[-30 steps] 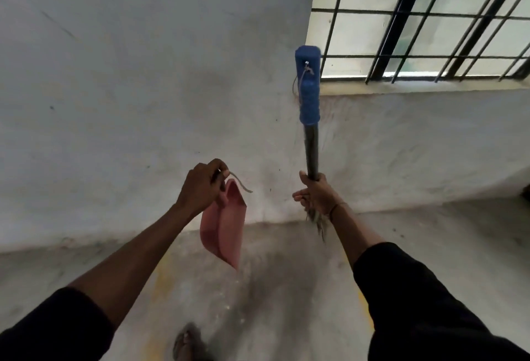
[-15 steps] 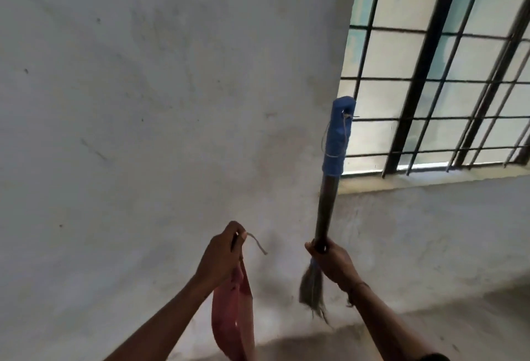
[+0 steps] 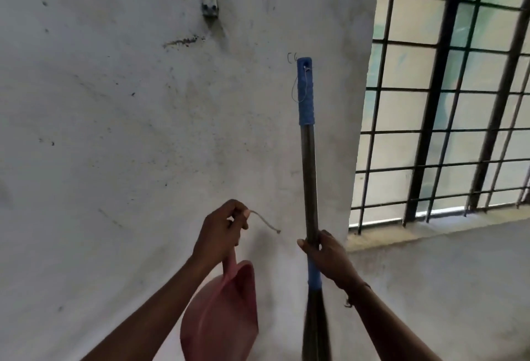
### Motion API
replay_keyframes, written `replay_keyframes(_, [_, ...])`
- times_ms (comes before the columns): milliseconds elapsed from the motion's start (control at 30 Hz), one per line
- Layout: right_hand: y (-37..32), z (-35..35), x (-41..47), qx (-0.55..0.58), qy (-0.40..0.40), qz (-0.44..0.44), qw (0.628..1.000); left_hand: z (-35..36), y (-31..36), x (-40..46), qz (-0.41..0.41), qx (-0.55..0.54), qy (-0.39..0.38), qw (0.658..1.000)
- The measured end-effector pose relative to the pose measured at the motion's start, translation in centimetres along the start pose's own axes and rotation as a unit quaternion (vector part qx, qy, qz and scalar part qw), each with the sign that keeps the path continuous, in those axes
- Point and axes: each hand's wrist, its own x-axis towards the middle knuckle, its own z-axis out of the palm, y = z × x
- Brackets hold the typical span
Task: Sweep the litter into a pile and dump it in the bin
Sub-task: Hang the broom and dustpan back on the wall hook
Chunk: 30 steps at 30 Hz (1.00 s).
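Facing the grey plastered wall, the view is now tilting upward compared with a second ago: the floor and the foot visible then are dropping out at 6 o'clock, and a small metal bracket is coming into sight at 11 o'clock. The barred window is occupying the 2 o'clock sector and is appearing larger than before. The broom is standing nearly upright at centre, blue end cap with its hanging loop at 12 o'clock, bristles blurring toward 6 o'clock; half a second ago it was leaning right. The right hand is clamping the shaft just above the lower blue collar. The pink dustpan is hanging at 7 o'clock, lower in frame than earlier, its handle gripped by the left hand, whose fingers are also pinching a short cord trailing toward 3 o'clock. No litter or bin is showing. Judging from the raised gaze and the bracket, the tools are probably being brought to a hanging point, suggesting sweeping is finished or not begun; which cannot be determined.
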Motion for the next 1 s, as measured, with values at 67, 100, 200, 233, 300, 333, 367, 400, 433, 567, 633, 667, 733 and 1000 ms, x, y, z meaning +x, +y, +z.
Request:
replay_keyframes(67, [-1.4, 0.5, 1.2, 0.005, 0.0, -0.011, 1.0, -1.1, 1.0, 1.5, 0.001, -0.029, 0.023, 0.999])
replay_keyframes(100, [-2.1, 0.7, 1.8, 0.016, -0.003, -0.013, 1.0, -1.6, 1.4, 2.2, 0.001, -0.038, 0.032, 0.999])
replay_keyframes(200, [-3.5, 1.7, 3.7, 0.06, -0.017, -0.014, 0.998, -2.7, 2.5, 4.2, 0.001, -0.062, 0.062, 0.996])
replay_keyframes(233, [-3.9, 2.0, 4.1, 0.069, -0.021, -0.015, 0.997, -3.0, 2.9, 4.8, 0.004, -0.072, 0.072, 0.995])
replay_keyframes(300, [-4.8, 2.5, 4.9, 0.079, -0.031, -0.018, 0.996, -3.5, 3.8, 5.8, 0.014, -0.088, 0.089, 0.992])
replay_keyframes(333, [-5.3, 2.6, 5.3, 0.086, -0.035, -0.021, 0.995, -3.7, 4.3, 6.3, 0.018, -0.092, 0.098, 0.991])
replay_keyframes(367, [-5.6, 2.7, 5.7, 0.096, -0.039, -0.023, 0.994, -3.9, 4.6, 6.8, 0.018, -0.095, 0.105, 0.99])
replay_keyframes(400, [-5.9, 2.9, 6.1, 0.105, -0.04, -0.025, 0.993, -4.2, 4.9, 7.3, 0.019, -0.097, 0.111, 0.989])
replay_keyframes(433, [-6.2, 2.9, 6.5, 0.111, -0.041, -0.03, 0.993, -4.4, 5.3, 7.9, 0.023, -0.099, 0.116, 0.988])
replay_keyframes(567, [-6.9, 3.0, 8.0, 0.107, -0.044, -0.045, 0.992, -5.3, 6.5, 9.7, 0.032, -0.075, 0.134, 0.988])
replay_keyframes(633, [-7.1, 3.1, 8.7, 0.11, -0.051, -0.052, 0.991, -5.9, 7.0, 10.5, 0.032, -0.058, 0.137, 0.988])
replay_keyframes(667, [-7.2, 3.1, 8.9, 0.111, -0.057, -0.054, 0.991, -6.1, 7.1, 10.9, 0.034, -0.047, 0.135, 0.989])
replay_keyframes(733, [-7.6, 3.0, 9.2, 0.117, -0.065, -0.055, 0.989, -6.7, 7.3, 11.6, 0.035, -0.028, 0.13, 0.99])
replay_keyframes(1000, [-9.1, 3.2, 9.6, 0.122, -0.05, -0.063, 0.989, -9.6, 8.6, 15.0, 0.08, -0.027, 0.111, 0.99])
